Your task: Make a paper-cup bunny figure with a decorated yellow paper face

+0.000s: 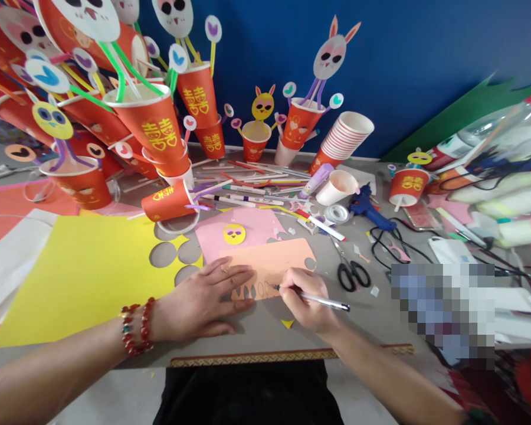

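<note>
Peach paper lies beneath the flattened left hand, while the right hand grips a pen on it.

We see matt, smooth yellow paper, glossy red paper cups, shiny metal scissor blades with black plastic handles, and glossy beaded bracelets.
</note>
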Tool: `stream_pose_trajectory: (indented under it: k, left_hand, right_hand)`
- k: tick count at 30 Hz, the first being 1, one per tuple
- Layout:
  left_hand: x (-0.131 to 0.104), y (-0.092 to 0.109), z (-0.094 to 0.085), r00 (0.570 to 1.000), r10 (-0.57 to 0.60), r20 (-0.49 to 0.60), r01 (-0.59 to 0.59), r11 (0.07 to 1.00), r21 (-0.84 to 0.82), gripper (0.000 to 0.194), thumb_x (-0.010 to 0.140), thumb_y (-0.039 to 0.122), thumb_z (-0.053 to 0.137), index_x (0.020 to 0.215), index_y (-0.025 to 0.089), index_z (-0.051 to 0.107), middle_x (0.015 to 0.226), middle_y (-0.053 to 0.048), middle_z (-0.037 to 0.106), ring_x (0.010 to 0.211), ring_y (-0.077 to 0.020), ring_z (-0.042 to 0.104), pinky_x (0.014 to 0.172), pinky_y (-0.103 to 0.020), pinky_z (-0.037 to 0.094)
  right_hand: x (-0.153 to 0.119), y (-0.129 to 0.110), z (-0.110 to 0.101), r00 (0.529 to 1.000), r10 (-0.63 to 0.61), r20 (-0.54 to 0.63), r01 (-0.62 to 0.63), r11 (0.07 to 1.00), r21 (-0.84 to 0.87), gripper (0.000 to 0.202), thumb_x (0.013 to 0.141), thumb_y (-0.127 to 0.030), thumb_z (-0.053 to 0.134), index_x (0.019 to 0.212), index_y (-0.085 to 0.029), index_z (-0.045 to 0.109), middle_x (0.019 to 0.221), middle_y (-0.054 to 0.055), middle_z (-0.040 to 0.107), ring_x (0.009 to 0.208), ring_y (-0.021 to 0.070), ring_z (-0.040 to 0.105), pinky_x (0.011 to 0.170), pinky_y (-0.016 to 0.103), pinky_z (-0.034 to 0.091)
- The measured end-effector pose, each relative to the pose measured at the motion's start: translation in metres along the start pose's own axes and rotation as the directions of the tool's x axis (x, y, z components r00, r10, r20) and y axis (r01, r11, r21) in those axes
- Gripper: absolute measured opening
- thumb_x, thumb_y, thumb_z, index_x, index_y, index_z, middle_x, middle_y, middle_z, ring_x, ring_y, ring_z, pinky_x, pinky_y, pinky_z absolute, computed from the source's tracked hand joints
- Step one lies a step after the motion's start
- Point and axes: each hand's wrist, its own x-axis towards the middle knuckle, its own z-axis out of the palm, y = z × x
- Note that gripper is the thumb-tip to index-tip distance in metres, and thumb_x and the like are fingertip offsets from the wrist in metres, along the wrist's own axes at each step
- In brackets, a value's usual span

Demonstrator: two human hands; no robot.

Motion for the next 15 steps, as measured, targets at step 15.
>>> stream_pose_trajectory:
  k: [15]
  left_hand:
    - [0.0002, 0.0002, 0.0003, 1.000, 0.001, -0.008, -0.001, 1.000, -0.003, 0.047, 0.095, 0.047, 0.056, 0.138, 0.028, 0.054, 0.158, -0.014, 0.038, 0.145, -0.0317, 0.036, 0.121, -0.056, 0.020]
  right_hand:
    - [-0.0007, -0.0007, -0.0015, 0.999, 0.013, 0.030, -0.014, 0.999, 0.033, 0.023, 0.081, -0.006, 0.050, 0.064, -0.022, 0.043, 0.057, -0.005, 0.045, 0.051, 0.0112, 0.040, 0.052, 0.025, 0.031]
